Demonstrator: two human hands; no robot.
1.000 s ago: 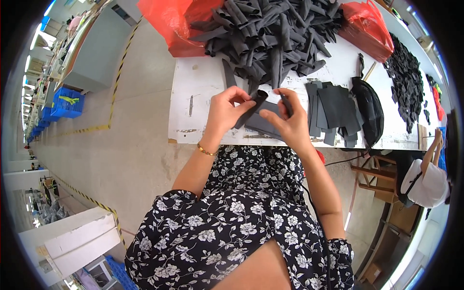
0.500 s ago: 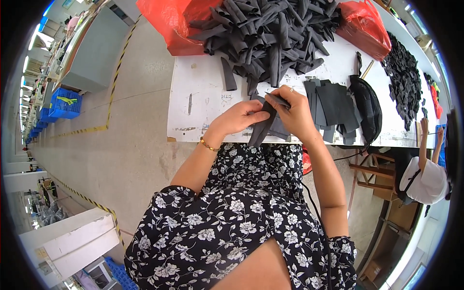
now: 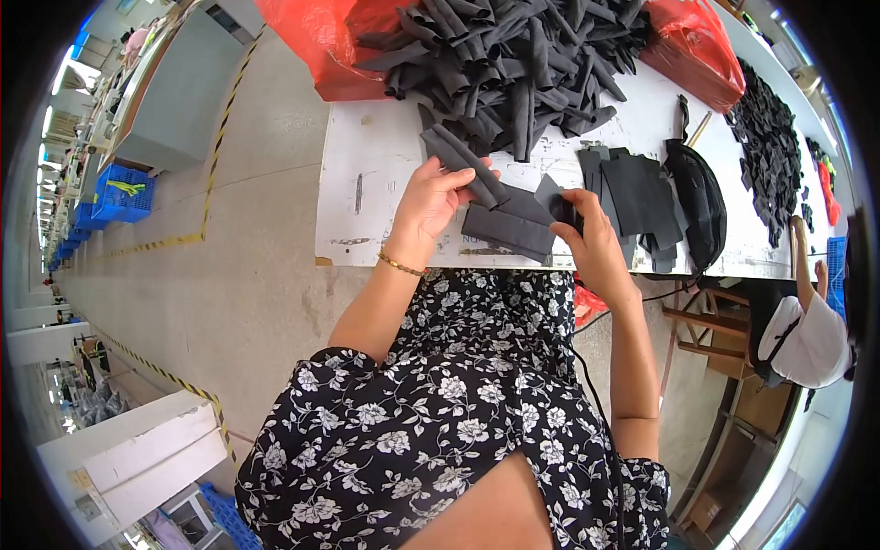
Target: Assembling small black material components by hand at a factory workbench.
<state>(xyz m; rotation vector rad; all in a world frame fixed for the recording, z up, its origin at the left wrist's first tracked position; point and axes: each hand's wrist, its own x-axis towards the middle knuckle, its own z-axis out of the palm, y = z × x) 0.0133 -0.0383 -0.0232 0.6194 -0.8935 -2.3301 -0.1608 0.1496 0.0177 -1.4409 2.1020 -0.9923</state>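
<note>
My left hand (image 3: 434,200) is closed on a black folded fabric tube (image 3: 461,163), thumb on top, just in front of a big heap of similar black tubes (image 3: 513,64). To its right, my right hand (image 3: 594,240) pinches a small dark flat piece (image 3: 549,196); its lower part is hidden by the fingers. Between the two hands, flat black fabric pieces (image 3: 509,231) lie at the table's near edge. A stack of black rectangular pieces (image 3: 637,194) spreads out right of my right hand.
Red plastic bags (image 3: 339,55) flank the heap. A black mesh pouch (image 3: 694,206) lies on the white table (image 3: 376,206), with a pile of small black pieces (image 3: 765,151) farther right. Another person (image 3: 807,339) works at the right. A wooden stool (image 3: 710,321) stands below the table edge.
My hands have moved apart. The left went up and left with the fabric tube, the right moved right and down with a flat piece. The flat pieces between them now show.
</note>
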